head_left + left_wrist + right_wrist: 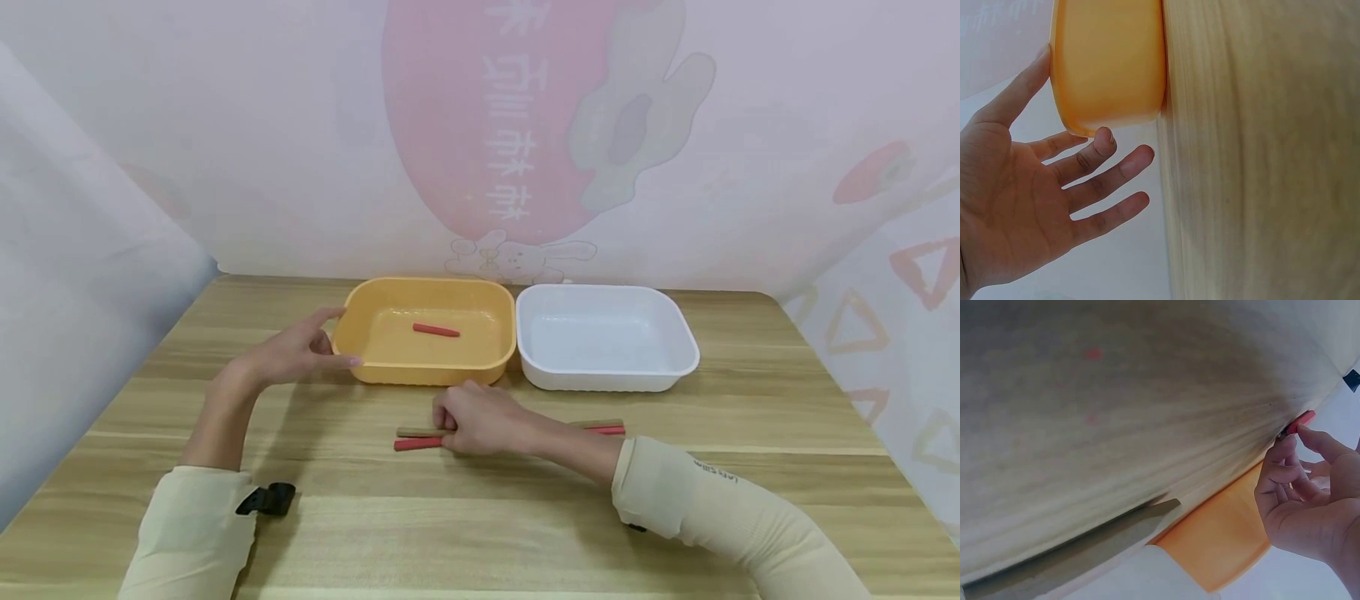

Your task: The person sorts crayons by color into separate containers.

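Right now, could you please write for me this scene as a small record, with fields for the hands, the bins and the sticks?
Left hand: touches the rim of the yellow bin at its left end
Right hand: pinches a red stick at the table
Beside that stick: a brown stick
Inside yellow bin: a short red crayon-like stick
Right of yellow bin: a white bin
By right forearm: another brown piece and another red piece, full length unclear

Right sleeve (726,510): small print, apparently "LetsSlim"; backdrop (450,142): white characters (510,133), unclear.
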The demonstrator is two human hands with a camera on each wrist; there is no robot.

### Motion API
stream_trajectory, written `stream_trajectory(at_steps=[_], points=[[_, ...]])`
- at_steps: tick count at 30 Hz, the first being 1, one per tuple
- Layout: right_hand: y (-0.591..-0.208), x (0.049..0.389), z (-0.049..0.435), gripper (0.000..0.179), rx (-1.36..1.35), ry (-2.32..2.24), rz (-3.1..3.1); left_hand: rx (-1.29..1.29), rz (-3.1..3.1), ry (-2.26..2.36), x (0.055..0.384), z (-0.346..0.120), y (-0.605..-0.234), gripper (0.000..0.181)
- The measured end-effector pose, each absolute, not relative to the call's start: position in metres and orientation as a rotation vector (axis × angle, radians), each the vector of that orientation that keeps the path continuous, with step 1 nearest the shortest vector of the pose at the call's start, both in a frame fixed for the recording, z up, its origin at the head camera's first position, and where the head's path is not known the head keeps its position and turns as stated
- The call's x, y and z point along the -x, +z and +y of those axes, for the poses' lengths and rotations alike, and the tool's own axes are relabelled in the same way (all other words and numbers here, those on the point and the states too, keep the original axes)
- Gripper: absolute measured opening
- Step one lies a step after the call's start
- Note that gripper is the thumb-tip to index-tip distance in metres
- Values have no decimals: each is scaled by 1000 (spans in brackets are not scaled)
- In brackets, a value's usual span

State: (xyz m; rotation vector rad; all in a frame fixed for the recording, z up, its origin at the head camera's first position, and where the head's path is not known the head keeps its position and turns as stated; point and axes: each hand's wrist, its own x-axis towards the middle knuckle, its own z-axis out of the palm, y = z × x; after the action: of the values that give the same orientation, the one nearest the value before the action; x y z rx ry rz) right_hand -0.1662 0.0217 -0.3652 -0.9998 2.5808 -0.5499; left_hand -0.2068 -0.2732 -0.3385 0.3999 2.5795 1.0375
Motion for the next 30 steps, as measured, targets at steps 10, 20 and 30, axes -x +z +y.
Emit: stream_trajectory(at_steps=[10,20,30], points=[[-366,164,21,9,1004,-532,2594,-412,2570,1048,207,-273,-339,96],[-367,166,22,10,994,-587,2565,-414,2573,1046,208,-274,-341,97],[-366,168,24,12,998,-652,2542,-420,2566,1069,208,-274,-340,96]])
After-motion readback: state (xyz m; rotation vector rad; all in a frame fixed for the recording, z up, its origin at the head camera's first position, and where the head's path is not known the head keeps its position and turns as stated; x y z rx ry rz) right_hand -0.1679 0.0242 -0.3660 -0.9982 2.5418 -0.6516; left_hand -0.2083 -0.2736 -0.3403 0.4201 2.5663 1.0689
